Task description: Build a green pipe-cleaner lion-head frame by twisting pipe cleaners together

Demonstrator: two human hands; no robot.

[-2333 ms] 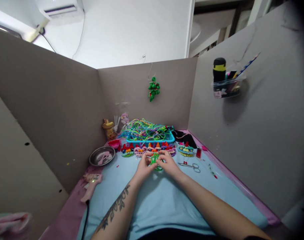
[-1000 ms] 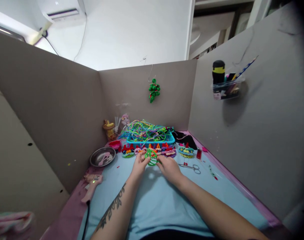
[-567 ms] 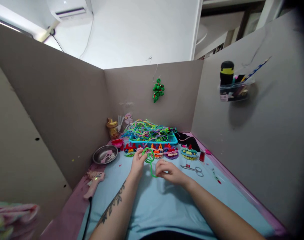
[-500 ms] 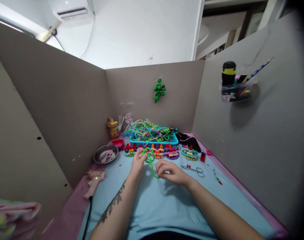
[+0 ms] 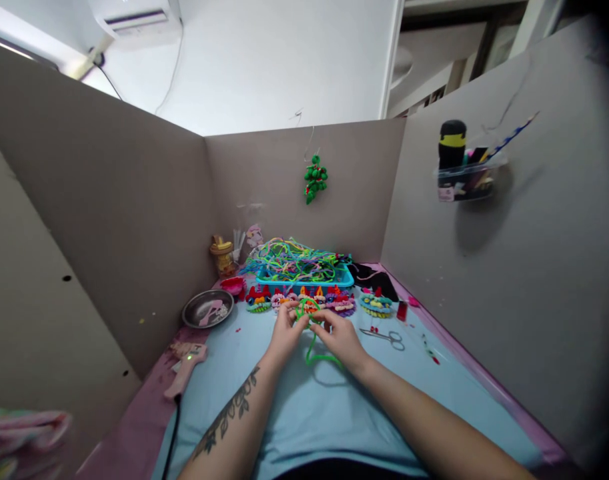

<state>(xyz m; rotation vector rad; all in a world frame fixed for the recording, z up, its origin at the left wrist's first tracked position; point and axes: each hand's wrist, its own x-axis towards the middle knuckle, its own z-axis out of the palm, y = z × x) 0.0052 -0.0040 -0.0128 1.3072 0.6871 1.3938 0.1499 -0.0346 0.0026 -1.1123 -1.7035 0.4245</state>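
Green cord [image 5: 309, 351] is held looped above the bench [image 5: 129, 430], between the two hands, its slack end hanging below them and curving right toward the right wrist. Thumb and fingers of the left hand [image 5: 287, 331] pinch one side of the coil; those of the right hand [image 5: 342, 339] pinch the other, the fingertips of both nearly meeting. Dark leaf tattoos mark the left forearm. Beneath lies a light blue cloth [image 5: 304, 407], slightly creased.

At the left edge rests a pink glue gun [image 5: 187, 370], a small light glowing on it. Scissors [image 5: 384, 335] lie to the right of the right hand, and a metal bowl [image 5: 195, 305] with a pink piece in it sits beyond the glue gun. Past the hands runs a row of colourful fuzzy figures [image 5: 377, 304], just in front of a blue tray [image 5: 344, 279] heaped with multicoloured strands [image 5: 297, 259]. Left of the tray stands a yellow-lidded jar [image 5: 223, 259]. On the grey back panel [image 5: 259, 173] hangs a green ornament [image 5: 315, 180] dotted with red.
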